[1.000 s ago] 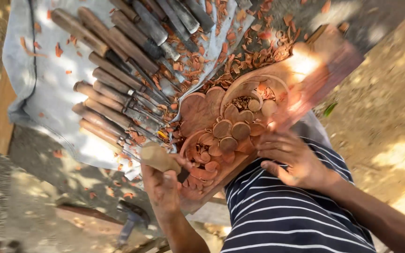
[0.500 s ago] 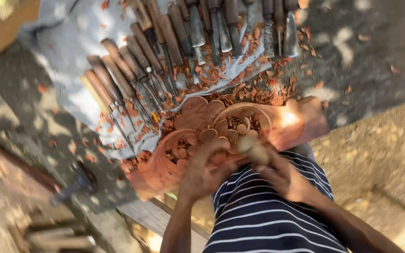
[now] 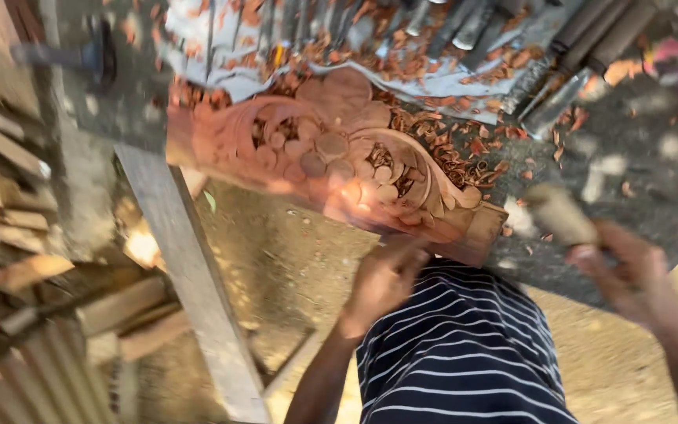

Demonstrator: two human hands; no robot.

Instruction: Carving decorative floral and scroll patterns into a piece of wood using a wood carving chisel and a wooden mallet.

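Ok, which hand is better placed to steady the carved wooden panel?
Probably the left. The left hand already rests against the near edge of the carved panel. The right hand is off to the side, clear of the panel, and wrapped around a blurred wooden handle.

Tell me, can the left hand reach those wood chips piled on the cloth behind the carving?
Probably yes. The left hand grips the near edge of the carved wooden panel, and the wood chips lie just beyond it. Only the low carving is in between, so the hand could pass over it.
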